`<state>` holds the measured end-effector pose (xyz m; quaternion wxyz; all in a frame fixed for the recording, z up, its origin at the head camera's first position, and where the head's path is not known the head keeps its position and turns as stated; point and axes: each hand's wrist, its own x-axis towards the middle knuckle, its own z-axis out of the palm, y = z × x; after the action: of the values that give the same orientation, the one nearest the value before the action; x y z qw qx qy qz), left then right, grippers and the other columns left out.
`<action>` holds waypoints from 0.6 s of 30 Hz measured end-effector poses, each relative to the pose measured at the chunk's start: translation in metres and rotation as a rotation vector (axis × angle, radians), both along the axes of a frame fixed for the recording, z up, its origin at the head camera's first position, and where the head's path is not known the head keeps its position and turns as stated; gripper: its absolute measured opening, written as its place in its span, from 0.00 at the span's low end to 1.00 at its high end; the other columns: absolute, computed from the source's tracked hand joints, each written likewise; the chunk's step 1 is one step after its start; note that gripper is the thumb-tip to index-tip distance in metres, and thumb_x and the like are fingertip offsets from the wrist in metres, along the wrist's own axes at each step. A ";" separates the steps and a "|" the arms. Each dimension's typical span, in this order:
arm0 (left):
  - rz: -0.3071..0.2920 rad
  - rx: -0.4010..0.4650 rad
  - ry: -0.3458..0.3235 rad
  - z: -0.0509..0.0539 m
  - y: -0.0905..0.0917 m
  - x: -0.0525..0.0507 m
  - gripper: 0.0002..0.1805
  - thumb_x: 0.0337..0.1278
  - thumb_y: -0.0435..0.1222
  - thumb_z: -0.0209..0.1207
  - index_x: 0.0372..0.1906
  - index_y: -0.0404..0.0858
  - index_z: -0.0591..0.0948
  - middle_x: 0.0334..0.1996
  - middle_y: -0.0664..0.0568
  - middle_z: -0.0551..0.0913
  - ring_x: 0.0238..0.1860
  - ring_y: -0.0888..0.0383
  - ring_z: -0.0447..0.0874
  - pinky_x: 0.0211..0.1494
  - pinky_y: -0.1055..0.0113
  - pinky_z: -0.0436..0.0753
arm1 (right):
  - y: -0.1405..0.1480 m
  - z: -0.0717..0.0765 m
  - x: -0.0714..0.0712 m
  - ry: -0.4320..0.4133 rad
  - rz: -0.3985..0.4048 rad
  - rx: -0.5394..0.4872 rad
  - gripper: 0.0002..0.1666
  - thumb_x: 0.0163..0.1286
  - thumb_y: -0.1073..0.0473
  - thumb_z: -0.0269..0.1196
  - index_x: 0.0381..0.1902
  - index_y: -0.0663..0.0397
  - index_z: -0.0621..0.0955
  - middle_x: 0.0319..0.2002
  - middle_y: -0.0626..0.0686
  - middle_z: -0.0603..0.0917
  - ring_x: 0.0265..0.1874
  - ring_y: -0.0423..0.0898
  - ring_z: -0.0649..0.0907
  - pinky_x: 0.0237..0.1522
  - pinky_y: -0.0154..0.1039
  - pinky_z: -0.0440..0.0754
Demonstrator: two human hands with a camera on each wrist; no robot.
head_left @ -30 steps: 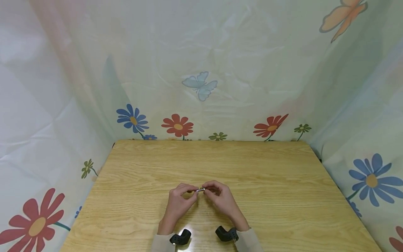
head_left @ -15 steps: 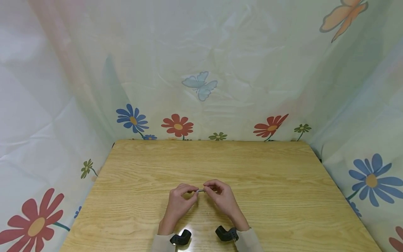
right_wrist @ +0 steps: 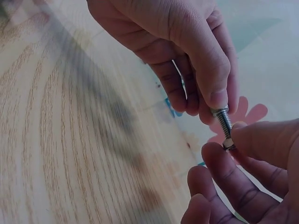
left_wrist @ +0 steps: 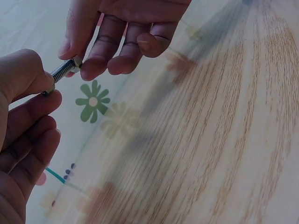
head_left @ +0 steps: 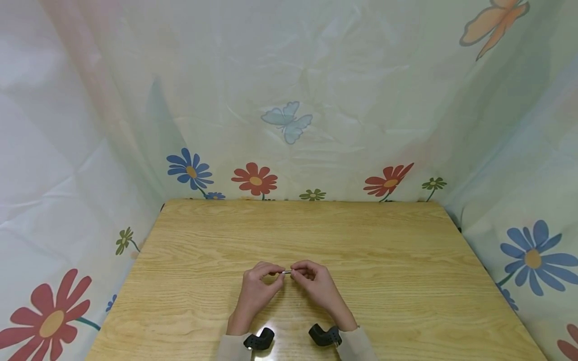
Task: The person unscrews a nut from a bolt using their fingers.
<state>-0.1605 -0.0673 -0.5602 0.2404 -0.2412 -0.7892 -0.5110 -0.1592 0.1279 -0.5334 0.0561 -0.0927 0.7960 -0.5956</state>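
A short threaded metal bolt (left_wrist: 62, 71) is held between both hands, above the table. My left hand (head_left: 259, 288) pinches one end between thumb and index finger; a metal collar shows at those fingertips in the right wrist view. At the other end my right hand (head_left: 318, 286) has thumb and fingers around a hexagonal metal piece (right_wrist: 228, 143). Which end is the bolt's head and which is a nut, I cannot tell. Bare thread shows between the two grips. The remaining fingers of the right hand are loosely bent.
The wooden table (head_left: 203, 235) has a pale curtain (head_left: 343, 100) with printed flowers and butterflies behind and at both sides. Black wrist devices (head_left: 259, 339) sit at both cuffs.
The right hand's thumb and fingers have shifted slightly at their end of the bolt, first a little to the right, then back left. The left hand stays put.
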 end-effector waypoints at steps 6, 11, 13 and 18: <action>0.013 -0.007 -0.011 0.000 -0.001 -0.001 0.06 0.55 0.27 0.71 0.36 0.40 0.91 0.33 0.51 0.91 0.35 0.55 0.88 0.38 0.63 0.88 | -0.001 0.000 -0.001 0.004 -0.017 -0.001 0.09 0.70 0.64 0.68 0.46 0.59 0.85 0.43 0.56 0.87 0.41 0.44 0.84 0.42 0.32 0.83; 0.013 -0.008 -0.010 0.001 -0.002 -0.002 0.06 0.55 0.27 0.71 0.36 0.40 0.91 0.33 0.50 0.91 0.34 0.51 0.88 0.38 0.61 0.89 | -0.001 0.001 0.000 0.035 -0.018 -0.017 0.06 0.70 0.67 0.67 0.43 0.55 0.86 0.45 0.56 0.88 0.44 0.44 0.85 0.45 0.33 0.84; 0.011 -0.005 -0.005 0.001 -0.002 -0.002 0.06 0.55 0.27 0.71 0.36 0.40 0.91 0.32 0.50 0.91 0.34 0.51 0.88 0.37 0.60 0.89 | -0.001 0.002 0.000 0.050 -0.012 -0.027 0.06 0.70 0.68 0.67 0.43 0.55 0.86 0.46 0.57 0.88 0.46 0.45 0.85 0.46 0.33 0.84; 0.013 -0.020 0.004 -0.001 -0.002 -0.002 0.07 0.54 0.26 0.71 0.36 0.40 0.91 0.33 0.51 0.91 0.34 0.53 0.88 0.38 0.63 0.88 | 0.000 0.002 0.000 0.084 0.009 -0.072 0.06 0.72 0.65 0.66 0.45 0.60 0.86 0.48 0.60 0.87 0.49 0.47 0.85 0.46 0.33 0.85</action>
<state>-0.1622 -0.0690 -0.5613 0.2427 -0.2395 -0.7953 -0.5013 -0.1591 0.1279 -0.5311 0.0221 -0.1232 0.7751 -0.6193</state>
